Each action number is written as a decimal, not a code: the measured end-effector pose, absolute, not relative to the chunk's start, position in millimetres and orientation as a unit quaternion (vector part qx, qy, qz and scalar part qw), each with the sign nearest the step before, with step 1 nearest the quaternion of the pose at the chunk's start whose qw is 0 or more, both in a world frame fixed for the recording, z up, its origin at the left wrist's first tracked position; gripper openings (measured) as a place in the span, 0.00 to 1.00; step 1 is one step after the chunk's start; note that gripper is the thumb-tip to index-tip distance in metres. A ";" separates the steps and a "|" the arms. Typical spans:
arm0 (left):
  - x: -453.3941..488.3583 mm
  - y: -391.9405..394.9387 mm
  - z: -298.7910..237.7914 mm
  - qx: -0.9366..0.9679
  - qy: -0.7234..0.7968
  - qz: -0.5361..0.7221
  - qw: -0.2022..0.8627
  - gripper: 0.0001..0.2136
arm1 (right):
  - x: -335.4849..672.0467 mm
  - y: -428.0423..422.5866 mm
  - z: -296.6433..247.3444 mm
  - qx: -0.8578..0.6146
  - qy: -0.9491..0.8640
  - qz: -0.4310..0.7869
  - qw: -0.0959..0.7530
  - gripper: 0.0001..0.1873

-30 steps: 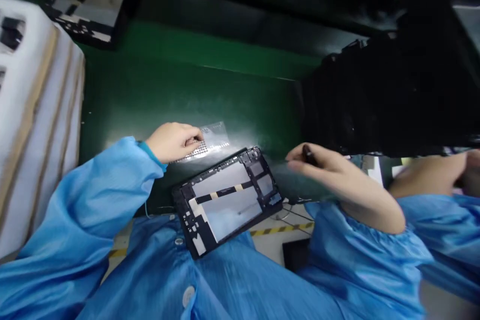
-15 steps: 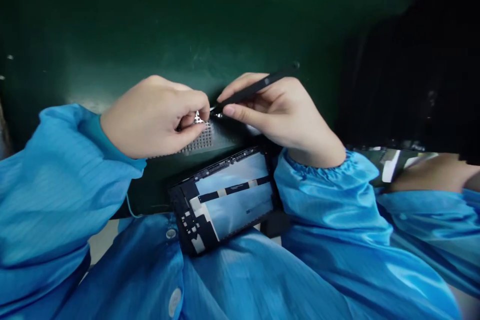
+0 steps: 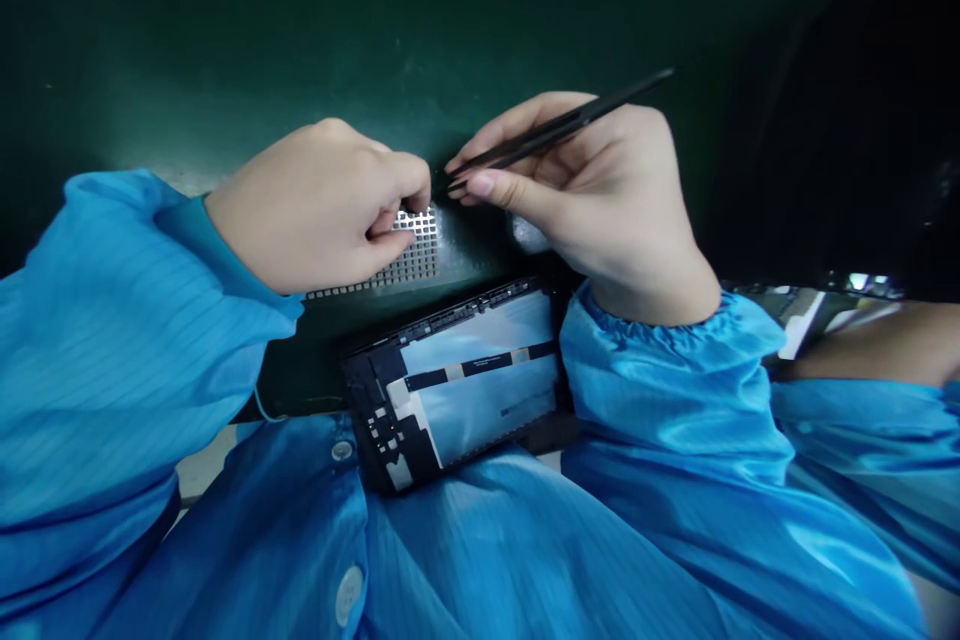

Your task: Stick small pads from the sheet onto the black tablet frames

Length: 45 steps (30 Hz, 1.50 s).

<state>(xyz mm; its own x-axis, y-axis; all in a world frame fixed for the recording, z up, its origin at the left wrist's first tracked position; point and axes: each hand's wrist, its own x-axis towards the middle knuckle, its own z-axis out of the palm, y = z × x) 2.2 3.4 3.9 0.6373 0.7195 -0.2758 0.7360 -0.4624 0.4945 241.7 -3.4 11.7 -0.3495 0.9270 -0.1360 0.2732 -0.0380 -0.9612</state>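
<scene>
My left hand [image 3: 322, 200] is closed, fingers curled and thumb bent over a sheet of small grey squares [image 3: 416, 255] on a clear backing. Its fingers and thumb cover part of that sheet, and the grip itself is partly hidden. In my right hand [image 3: 600, 180] are black tweezers [image 3: 562, 128], held like a pen with their tips pointing left towards my left index finger. A small gap separates the tips from that finger. Nearer my body, a tablet-like device [image 3: 480, 420] with its inside exposed lies tilted against my blue smock.
A dark green work surface [image 3: 360, 30] stretches ahead. Something shiny and clear [image 3: 529, 233] sits under my right hand. At right are a large black shape [image 3: 847, 150], a white strip [image 3: 802, 320] and another person's forearm [image 3: 877, 345] in a blue sleeve.
My right hand and the tweezers have drawn up and right, away from my left fingers, and the tweezers' two arms now show. The whole view has shifted slightly.
</scene>
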 end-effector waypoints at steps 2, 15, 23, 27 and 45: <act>2.1 3.0 3.1 0.858 0.425 -0.012 0.289 0.14 | 242.6 -3.5 12.9 -0.479 -0.643 0.521 0.292 0.08; -0.8 -0.4 6.5 0.878 0.394 0.001 0.272 0.17 | 246.9 12.3 14.3 -0.448 -0.699 0.506 0.234 0.11; 2.8 -1.9 9.6 0.875 0.399 -0.017 0.273 0.19 | 212.4 -132.4 23.3 -0.560 -0.548 0.447 0.433 0.09; 3.6 -0.9 9.5 0.868 0.416 -0.029 0.269 0.18 | 187.7 -169.2 1.2 -0.546 -0.578 0.359 0.489 0.14; 2.3 -1.1 5.3 0.878 0.404 0.005 0.257 0.18 | 242.6 -14.9 12.7 -0.497 -0.688 0.450 0.278 0.16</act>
<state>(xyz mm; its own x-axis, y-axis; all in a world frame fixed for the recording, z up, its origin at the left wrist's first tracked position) 2.3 -1.1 5.3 0.6737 0.7118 -0.1986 0.7065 -0.5415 0.4557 242.6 -14.9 12.7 -0.3504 0.9344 -0.0645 0.4340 0.1009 -0.8952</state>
